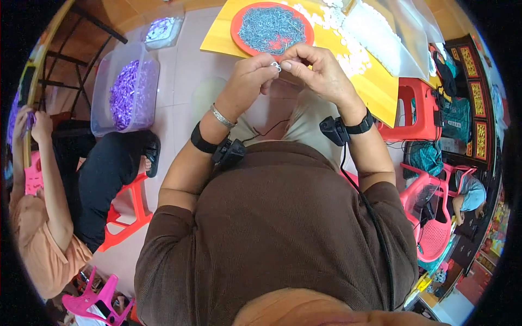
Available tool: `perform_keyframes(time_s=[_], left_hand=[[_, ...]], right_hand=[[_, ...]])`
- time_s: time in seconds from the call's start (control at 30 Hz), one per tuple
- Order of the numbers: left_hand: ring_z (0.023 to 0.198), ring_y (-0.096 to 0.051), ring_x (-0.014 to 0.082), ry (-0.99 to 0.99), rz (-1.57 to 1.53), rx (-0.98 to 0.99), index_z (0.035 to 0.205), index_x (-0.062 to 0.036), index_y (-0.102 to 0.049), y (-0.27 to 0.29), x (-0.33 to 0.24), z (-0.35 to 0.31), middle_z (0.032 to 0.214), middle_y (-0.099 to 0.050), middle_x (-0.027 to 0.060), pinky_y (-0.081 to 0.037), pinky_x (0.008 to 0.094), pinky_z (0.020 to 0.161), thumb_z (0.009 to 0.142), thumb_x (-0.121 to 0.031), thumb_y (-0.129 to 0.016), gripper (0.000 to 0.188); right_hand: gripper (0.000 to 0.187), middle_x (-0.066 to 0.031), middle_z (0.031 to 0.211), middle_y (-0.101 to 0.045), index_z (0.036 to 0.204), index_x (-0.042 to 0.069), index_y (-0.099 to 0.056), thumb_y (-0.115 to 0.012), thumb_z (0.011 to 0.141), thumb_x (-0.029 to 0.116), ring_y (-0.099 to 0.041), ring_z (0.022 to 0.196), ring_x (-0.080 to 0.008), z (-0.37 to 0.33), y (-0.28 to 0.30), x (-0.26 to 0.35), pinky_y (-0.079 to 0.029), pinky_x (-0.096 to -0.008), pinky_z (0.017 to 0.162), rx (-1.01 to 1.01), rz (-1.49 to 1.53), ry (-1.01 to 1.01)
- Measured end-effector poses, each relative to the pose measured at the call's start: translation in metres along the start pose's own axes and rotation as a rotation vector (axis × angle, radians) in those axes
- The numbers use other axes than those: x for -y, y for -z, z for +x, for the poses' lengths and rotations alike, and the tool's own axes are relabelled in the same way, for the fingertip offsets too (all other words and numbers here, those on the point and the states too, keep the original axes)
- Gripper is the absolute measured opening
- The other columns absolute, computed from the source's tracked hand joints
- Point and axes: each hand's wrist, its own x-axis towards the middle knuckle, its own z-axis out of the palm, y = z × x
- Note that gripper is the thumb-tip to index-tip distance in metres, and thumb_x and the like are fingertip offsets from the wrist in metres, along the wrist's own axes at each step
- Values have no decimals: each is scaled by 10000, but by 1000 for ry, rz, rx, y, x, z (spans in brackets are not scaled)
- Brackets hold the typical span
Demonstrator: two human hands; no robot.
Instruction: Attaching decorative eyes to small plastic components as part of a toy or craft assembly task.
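Note:
My left hand [247, 81] is closed in a pinch on a small white piece with round openings [276, 66], held just past the near edge of the yellow table [223, 32]. Thumb and fingers of my right hand [323, 73] are pinched together right beside that piece. Whatever sits between the right fingertips is too small to make out. Just beyond both hands, a round red tray [237, 33] holds a heap of thin grey metal pieces [272, 26].
Many white pieces [353, 64] lie on the table near a clear bin [399, 62]. To the left, a translucent tub [100, 103] holds purple pieces. A co-worker [60, 217] sits at far left. A red stool [416, 117] stands on the right.

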Motion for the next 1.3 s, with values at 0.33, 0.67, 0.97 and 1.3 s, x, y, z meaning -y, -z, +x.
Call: perform_keyframes(time_s=[0.33,0.67,0.97,1.3], left_hand=[[497,-438,73,-3,43,-39,703,-4,-519,-6,-1,-5,544,-458,3,-366,237,459,812,-142,-512,175],[492,-470,95,-5,90,46,709,3,-513,-4,-4,-5,570,-467,26,-387,247,463,804,-141,-508,172],[493,-444,83,18,99,85,706,-10,-513,6,0,-1,574,-459,2,-377,242,458,813,-151,-506,177],[521,-477,84,40,-57,-118,777,-58,-543,33,-22,-4,610,-503,-4,-354,201,496,842,-196,-492,161]], right_hand=[[149,-125,650,-581,819,39,-597,-591,815,188,-579,594,-245,-3,0,15,-450,-320,553,22,-201,-23],[146,-145,663,-572,810,43,-589,-576,815,189,-572,616,-305,-3,5,13,-449,-348,564,116,-239,-33],[197,-85,666,-595,857,34,-607,-619,823,228,-549,612,-182,2,17,7,-442,-301,577,212,-269,-74],[257,-139,839,-653,927,57,-650,-569,801,265,-627,779,-287,87,105,-127,-485,-360,701,-88,-878,-254]])
